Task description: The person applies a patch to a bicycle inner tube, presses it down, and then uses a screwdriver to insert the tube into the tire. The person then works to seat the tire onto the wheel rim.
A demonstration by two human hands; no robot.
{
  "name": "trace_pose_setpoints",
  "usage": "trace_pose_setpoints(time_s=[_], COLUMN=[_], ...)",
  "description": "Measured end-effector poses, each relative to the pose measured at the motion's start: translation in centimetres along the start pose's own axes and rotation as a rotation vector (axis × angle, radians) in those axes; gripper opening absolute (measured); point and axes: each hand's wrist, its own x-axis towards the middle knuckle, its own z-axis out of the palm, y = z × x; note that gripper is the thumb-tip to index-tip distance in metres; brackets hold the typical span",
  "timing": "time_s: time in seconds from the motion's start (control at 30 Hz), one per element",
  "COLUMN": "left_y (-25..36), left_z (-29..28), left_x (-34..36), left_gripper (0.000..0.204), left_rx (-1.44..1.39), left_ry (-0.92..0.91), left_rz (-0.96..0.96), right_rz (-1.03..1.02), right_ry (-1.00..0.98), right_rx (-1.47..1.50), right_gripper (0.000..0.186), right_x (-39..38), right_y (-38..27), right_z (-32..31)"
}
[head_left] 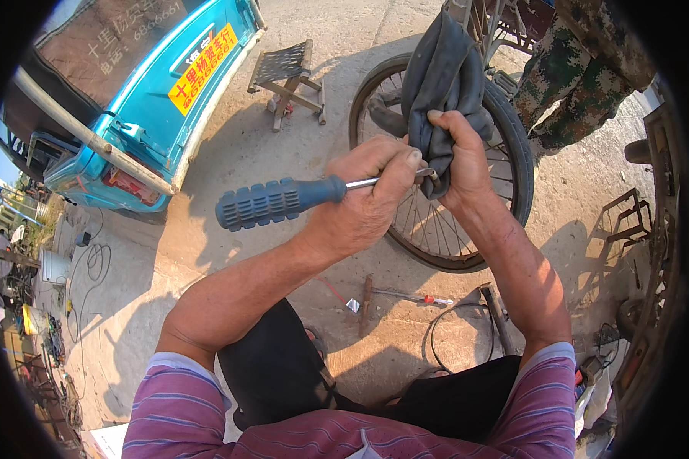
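Observation:
A screwdriver (279, 202) with a ribbed blue handle is gripped in my left hand (367, 183), its handle sticking out to the left. The metal shaft passes under my fingers toward a small valve stem (434, 175). My right hand (463, 157) is closed round a bunched dark grey inner tube (440, 80), thumb on top. Both hands meet at the tube's lower end, where the valve is. Just behind them stands a spoked wheel with a black tyre (522, 164); the tube covers part of it. What exactly the screwdriver's tip touches is partly hidden by my fingers.
A folding stool (283, 73) stands beyond, beside a blue three-wheeled vehicle (149, 103). Someone in camouflage trousers (570, 84) is at the far right. On the ground near my feet lie a hammer (366, 306), another long-handled tool (497, 317) and a black cable loop (434, 336).

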Motion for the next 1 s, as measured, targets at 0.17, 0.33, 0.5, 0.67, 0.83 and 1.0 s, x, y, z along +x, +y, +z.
trace_pose_setpoints(time_s=[0.17,0.33,0.5,0.67,0.83,1.0], left_y=[-0.15,-0.23,-0.37,-0.41,-0.49,-0.63], left_z=[0.13,0.38,0.60,0.67,0.96,1.03], left_x=[0.02,-0.05,-0.05,0.04,0.03,0.01], left_gripper=[0.030,0.029,0.029,0.029,0.029,0.029], left_rx=[-0.007,-0.021,-0.038,0.000,-0.057,-0.039], left_ry=[0.008,0.009,0.012,0.008,0.014,0.015], left_rz=[0.009,0.001,0.017,0.049,0.005,0.020], right_rz=[-0.007,-0.029,-0.039,-0.052,-0.037,-0.040], right_ry=[-0.017,0.006,0.012,0.000,0.032,0.035], right_rx=[0.037,0.030,0.046,0.006,-0.007,-0.029], right_gripper=[0.028,0.026,0.025,0.027,0.030,0.030], right_x=[0.26,0.31,0.26,-0.03,0.09,-0.13], right_y=[0.09,0.16,0.11,0.02,-0.01,0.08], right_z=[-0.27,-0.47,-0.36,-0.31,-0.30,-0.38])
